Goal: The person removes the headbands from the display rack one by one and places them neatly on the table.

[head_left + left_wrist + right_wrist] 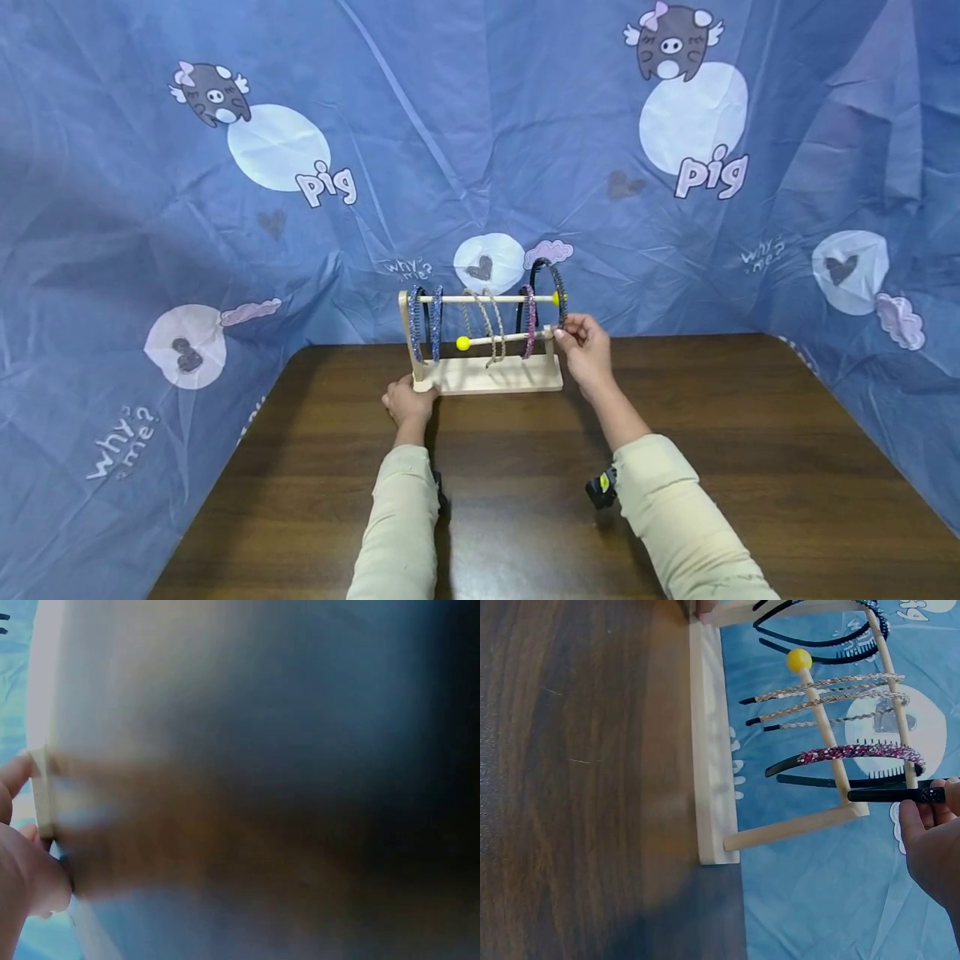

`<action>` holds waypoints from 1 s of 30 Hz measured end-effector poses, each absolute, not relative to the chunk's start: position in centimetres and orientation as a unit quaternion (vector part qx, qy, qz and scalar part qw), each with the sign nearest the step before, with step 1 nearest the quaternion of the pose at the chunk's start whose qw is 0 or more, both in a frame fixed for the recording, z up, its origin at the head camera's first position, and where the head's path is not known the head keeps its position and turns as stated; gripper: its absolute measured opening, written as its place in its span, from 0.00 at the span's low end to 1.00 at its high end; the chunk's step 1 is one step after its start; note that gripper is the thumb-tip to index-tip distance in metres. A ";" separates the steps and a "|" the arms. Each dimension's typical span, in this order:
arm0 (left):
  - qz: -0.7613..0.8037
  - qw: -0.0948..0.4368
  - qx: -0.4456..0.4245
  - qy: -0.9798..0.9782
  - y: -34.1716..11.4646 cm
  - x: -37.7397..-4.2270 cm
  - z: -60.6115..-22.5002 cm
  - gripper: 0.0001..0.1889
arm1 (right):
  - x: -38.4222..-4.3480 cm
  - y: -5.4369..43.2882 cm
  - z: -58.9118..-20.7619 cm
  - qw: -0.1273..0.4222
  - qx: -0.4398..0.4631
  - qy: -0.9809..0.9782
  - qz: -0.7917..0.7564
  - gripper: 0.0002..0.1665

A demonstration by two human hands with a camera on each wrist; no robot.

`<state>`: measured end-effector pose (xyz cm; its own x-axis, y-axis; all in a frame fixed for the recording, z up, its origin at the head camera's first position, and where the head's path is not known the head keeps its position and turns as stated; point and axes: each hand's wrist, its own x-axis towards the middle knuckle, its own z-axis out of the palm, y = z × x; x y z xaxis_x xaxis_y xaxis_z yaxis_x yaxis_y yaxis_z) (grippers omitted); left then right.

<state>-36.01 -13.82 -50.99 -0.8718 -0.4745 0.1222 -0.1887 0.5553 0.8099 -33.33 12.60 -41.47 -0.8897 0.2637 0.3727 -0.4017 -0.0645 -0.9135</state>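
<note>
A wooden headband stand [495, 380] sits near the table's far edge, with two rods tipped by yellow balls. My left hand [408, 402] grips the left end of its base; the left wrist view is mostly blurred. At the right end, my right hand [587, 350] pinches a black headband [889, 796] by its lower end. The band arches over the upper rod's yellow ball [558, 297]. Further in on the rods hang a pink sparkly headband [855, 754], braided beige headbands [832, 697] in the middle and blue sparkly headbands [437, 325] by the left post.
The stand is on a dark brown wooden table [525, 500]. Behind and on both sides hangs a blue cloth [465, 125] printed with pigs and white circles, close to the table's far edge. The lower rod's yellow ball [463, 342] points left.
</note>
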 end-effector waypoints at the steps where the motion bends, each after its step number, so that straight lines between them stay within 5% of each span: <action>1: -0.429 0.166 0.188 -0.868 -13.9 -36.0 -51.1 0.29 | -33.3 12.6 -41.3 0.232 0.055 -0.639 0.731 0.11; 30: -0.431 0.144 0.161 -0.876 -14.4 -35.7 -51.2 0.35 | -31.7 15.2 -40.2 0.260 0.094 -0.587 0.761 0.10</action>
